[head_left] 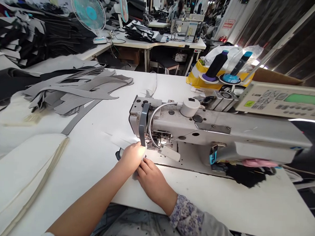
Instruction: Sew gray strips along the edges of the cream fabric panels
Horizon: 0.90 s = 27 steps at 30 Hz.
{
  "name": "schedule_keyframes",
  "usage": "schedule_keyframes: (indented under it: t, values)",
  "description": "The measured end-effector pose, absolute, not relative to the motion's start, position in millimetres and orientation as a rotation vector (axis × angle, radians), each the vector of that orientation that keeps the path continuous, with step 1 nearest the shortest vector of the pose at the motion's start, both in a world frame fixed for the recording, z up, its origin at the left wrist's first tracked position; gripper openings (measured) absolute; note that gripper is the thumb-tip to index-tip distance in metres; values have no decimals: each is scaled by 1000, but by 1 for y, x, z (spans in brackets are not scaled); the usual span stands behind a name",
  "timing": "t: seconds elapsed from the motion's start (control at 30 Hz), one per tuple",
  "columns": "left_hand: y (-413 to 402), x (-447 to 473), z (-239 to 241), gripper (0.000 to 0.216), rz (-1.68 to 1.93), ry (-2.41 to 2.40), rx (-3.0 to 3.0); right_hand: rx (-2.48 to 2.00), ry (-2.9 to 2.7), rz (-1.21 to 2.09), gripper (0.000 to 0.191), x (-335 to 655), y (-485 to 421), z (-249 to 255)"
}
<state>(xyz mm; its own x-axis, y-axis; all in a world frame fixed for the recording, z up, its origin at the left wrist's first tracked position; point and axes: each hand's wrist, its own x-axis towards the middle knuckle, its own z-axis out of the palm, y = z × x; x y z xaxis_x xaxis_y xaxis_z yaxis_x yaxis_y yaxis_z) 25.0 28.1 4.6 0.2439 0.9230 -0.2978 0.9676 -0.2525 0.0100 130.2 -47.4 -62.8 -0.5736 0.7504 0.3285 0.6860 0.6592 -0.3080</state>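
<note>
My left hand (133, 156) is closed just below the head of the sewing machine (170, 115), near the needle area, which it partly hides. From under its left side pokes the dark end of a small fabric piece (118, 153); the rest lies hidden beneath the hand. My right hand (154, 182) rests on the table close beside it, fingers bent and pressed together, the fingertips at the left hand's edge. What those fingers pinch is hidden. A lamp (169, 153) on a bendy metal neck lights this spot.
Grey fabric strips (77, 90) lie piled at the left behind a stack of white panels (24, 174). Thread cones (215, 66) and a control panel (283, 101) stand behind the machine. Black scraps (246, 174) sit under its arm. Fans (90, 14) stand farther back.
</note>
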Motion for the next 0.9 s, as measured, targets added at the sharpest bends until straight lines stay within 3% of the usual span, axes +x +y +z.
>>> schedule_keyframes:
  t: [0.23, 0.47, 0.73, 0.9]
  values:
    - [23, 0, -12, 26, -109, 1708, 2530, -1160, -2394, 224, 31, 128, -53, -74]
    - [26, -22, -22, 26, -13, 1448, 2737, -1155, -2402, 247, 11, 128, -59, -72]
    - [27, -12, -44, 16, 198, 1528, 2931, -1139, -2385, 231, 21, 132, -47, -76]
    - [28, -13, -48, 17, 313, 1529, 2913, -1184, -2400, 205, 17, 131, -42, -78]
